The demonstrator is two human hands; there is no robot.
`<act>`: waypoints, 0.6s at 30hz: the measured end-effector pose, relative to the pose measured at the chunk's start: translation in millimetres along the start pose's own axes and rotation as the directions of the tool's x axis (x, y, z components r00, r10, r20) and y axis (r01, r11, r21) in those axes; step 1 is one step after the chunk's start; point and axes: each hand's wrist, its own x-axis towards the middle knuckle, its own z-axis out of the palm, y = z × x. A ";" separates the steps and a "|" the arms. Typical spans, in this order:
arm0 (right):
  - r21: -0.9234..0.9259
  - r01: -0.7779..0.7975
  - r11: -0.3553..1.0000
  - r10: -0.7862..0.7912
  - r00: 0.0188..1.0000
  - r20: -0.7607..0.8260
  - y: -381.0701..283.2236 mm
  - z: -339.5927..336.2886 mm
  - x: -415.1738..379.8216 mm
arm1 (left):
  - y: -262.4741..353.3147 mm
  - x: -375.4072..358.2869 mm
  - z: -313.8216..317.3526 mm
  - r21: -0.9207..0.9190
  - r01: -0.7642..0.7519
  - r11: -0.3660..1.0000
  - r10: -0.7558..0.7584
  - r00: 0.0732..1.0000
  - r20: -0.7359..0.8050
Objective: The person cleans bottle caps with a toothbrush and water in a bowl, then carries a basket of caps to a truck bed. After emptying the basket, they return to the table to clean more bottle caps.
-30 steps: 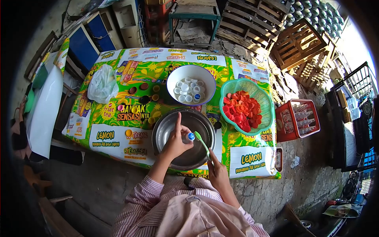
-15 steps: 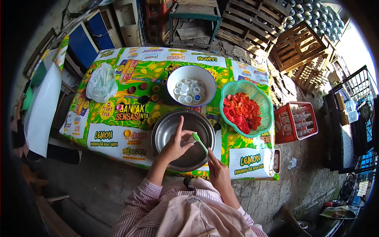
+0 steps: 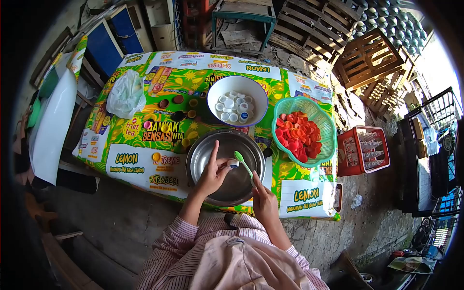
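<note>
Over the steel basin, my left hand pinches a small white and blue cap between thumb and fingers, with the index finger pointing up. My right hand is closed round the handle of a green toothbrush, whose head is beside the cap. Behind the basin is a white enamel bowl holding several white caps. To its right a green plastic basket holds many red and orange caps.
Loose dark, yellow and pink caps lie on the left of the patterned table cover, near a clear plastic bag. A red crate with wrapped items stands right of the table. Wooden pallets are farther back.
The toothbrush head has moved slightly up and back from the left fingers, and the cap between them now shows. The view has shifted a little.
</note>
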 end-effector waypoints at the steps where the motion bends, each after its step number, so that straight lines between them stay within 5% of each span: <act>1: 0.015 0.001 1.000 -0.001 1.000 -0.013 -0.5 -1.1 0.4 | -1.5 0.0 -1.0 0.003 0.001 1.000 -0.001 1.000 -0.002; 6: 0.011 -0.006 1.000 0.006 1.000 -0.001 -0.1 -2.6 -0.9 | 3.2 0.9 -0.6 -0.157 -0.016 0.987 0.017 1.000 0.002; 13: -0.030 -0.011 0.999 0.014 0.996 0.086 -5.0 -9.9 -0.6 | -3.3 -1.3 -4.5 -0.187 -0.019 0.982 0.024 0.999 0.027; 18: 0.012 0.024 1.000 -0.024 1.000 0.012 0.9 -1.9 -0.9 | -3.5 -3.9 -1.9 -0.150 -0.022 0.988 0.025 1.000 0.017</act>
